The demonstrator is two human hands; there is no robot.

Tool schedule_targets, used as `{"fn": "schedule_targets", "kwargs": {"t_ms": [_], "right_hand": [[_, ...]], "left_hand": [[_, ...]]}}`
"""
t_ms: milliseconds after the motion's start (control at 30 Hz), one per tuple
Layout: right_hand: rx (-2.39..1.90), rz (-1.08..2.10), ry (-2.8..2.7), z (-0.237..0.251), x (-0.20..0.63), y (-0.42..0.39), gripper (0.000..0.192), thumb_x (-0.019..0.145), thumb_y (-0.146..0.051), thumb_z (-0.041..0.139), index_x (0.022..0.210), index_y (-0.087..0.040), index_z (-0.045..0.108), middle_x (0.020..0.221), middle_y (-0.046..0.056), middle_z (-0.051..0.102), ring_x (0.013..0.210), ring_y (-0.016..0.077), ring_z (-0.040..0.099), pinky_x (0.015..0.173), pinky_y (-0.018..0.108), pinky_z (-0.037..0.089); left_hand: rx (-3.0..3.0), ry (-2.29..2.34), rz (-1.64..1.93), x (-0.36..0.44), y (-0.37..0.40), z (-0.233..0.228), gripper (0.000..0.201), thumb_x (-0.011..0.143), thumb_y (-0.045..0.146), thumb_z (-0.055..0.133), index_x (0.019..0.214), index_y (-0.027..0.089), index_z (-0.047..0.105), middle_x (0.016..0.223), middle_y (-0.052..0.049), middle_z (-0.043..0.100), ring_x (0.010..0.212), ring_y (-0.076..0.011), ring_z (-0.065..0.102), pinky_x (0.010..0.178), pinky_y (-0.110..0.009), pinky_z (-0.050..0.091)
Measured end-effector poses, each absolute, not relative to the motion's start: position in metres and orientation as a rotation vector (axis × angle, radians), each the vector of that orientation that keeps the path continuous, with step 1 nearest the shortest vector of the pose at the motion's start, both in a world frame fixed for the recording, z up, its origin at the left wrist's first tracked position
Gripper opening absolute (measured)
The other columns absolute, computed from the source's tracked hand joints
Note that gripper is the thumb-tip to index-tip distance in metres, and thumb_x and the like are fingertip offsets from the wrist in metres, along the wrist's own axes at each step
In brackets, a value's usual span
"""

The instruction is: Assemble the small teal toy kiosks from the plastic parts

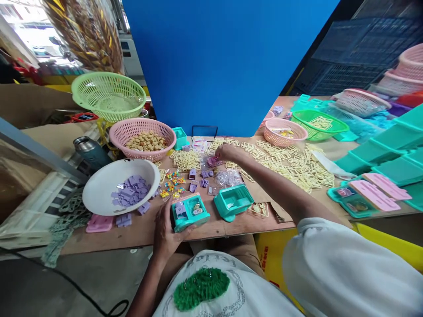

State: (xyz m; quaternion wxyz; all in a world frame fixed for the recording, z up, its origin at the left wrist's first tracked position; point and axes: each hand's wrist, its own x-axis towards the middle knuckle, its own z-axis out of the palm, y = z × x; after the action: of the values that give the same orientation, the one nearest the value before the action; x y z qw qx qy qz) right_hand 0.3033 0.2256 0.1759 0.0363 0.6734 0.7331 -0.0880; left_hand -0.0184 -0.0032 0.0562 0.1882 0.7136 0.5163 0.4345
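Note:
My left hand [167, 231] is wrapped round a small teal plastic toy box [190, 212] at the table's front edge. Inside the box sit a lilac piece and a small pale round piece. Stretched far across the table, my right hand [226, 152] is closed, fingers down at a small pink piece [214, 161]; its fingertips are partly hidden. A second teal box [234, 200], its open side up, stands right of the held one. Lilac parts [192, 174], bagged colourful pieces [173, 182] and clear plastic pieces [228, 178] lie between my hands.
A white bowl [94, 191] of lilac parts, a pink basket [114, 136] and a steel-blue flask [90, 152] stand left. Cream plastic frames [297, 169] spread across the right. Teal trays [390, 145] are stacked far right. A tall blue panel [214, 66] rises behind.

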Motion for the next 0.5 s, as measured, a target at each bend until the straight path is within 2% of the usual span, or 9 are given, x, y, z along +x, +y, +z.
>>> {"fn": "schedule_targets", "kwargs": {"t_ms": [167,333,433,500], "right_hand": [[2.025,-0.264,2.21,0.173,0.296,0.234,0.024,0.087,-0.007,0.074,0.106,-0.015,0.085,0.122,0.019,0.081,0.127,0.0354,0.068,0.116,0.055,0.047],[2.101,-0.335,2.291,0.176,0.302,0.227,0.017,0.089,-0.019,0.076,0.103,-0.019,0.086,0.112,0.014,0.083,0.118,0.0311,0.073,0.11,0.043,0.053],[2.21,-0.429,2.393,0.184,0.309,0.219,0.017,0.091,-0.019,0.073,0.102,-0.016,0.086,0.11,0.015,0.084,0.11,0.0285,0.076,0.099,0.035,0.058],[2.27,-0.535,2.476,0.193,0.312,0.21,0.017,0.093,-0.02,0.073,0.103,-0.015,0.085,0.107,0.013,0.085,0.101,0.0255,0.079,0.09,0.031,0.06]], "left_hand": [[2.018,1.453,1.219,-0.019,-0.004,0.055,0.1,0.086,0.067,0.08,0.166,0.027,0.036,0.156,-0.021,0.057,0.143,-0.0409,0.057,0.119,-0.063,0.048],[2.018,1.465,1.184,-0.019,-0.004,0.054,0.098,0.086,0.07,0.078,0.164,0.026,0.038,0.155,-0.02,0.059,0.142,-0.0397,0.058,0.119,-0.062,0.049],[2.05,1.447,1.215,-0.02,-0.006,0.058,0.106,0.082,0.079,0.076,0.165,0.024,0.038,0.155,-0.022,0.059,0.142,-0.0418,0.059,0.118,-0.063,0.049],[2.059,1.435,1.36,-0.019,-0.009,0.067,0.107,0.082,0.08,0.075,0.165,0.023,0.04,0.153,-0.022,0.061,0.141,-0.0423,0.06,0.117,-0.062,0.051]]}}
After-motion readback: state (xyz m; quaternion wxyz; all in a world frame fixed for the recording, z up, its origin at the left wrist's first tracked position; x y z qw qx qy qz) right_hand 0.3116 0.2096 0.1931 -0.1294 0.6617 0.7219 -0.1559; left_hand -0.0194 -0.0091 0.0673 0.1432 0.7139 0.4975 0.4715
